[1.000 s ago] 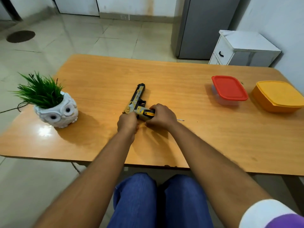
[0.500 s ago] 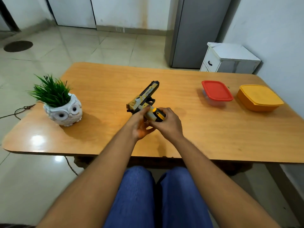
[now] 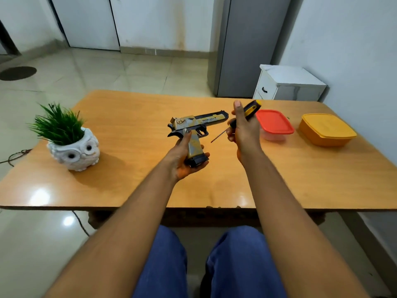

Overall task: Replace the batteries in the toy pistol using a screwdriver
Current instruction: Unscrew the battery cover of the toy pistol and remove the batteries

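Note:
The toy pistol point(image 3: 198, 123), black and tan-gold, is lifted above the wooden table point(image 3: 133, 117) with its barrel pointing right. My left hand point(image 3: 182, 158) grips its handle from below, thumb up along the grip. My right hand point(image 3: 243, 130) holds a screwdriver point(image 3: 250, 109) with a yellow and black handle just right of the barrel. The thin shaft point(image 3: 219, 137) slants down and left toward the trigger guard, its tip apart from the pistol.
A white owl pot with a green plant point(image 3: 72, 143) stands at the table's left. A red-lidded box point(image 3: 274, 124) and a yellow box point(image 3: 326, 129) sit at the right. A white cabinet point(image 3: 287, 84) and grey fridge point(image 3: 245, 46) stand behind.
Both hands have risen from the table and separated. The left hand has lifted the pistol and turned its barrel to the right; the right hand has carried the screwdriver up and right.

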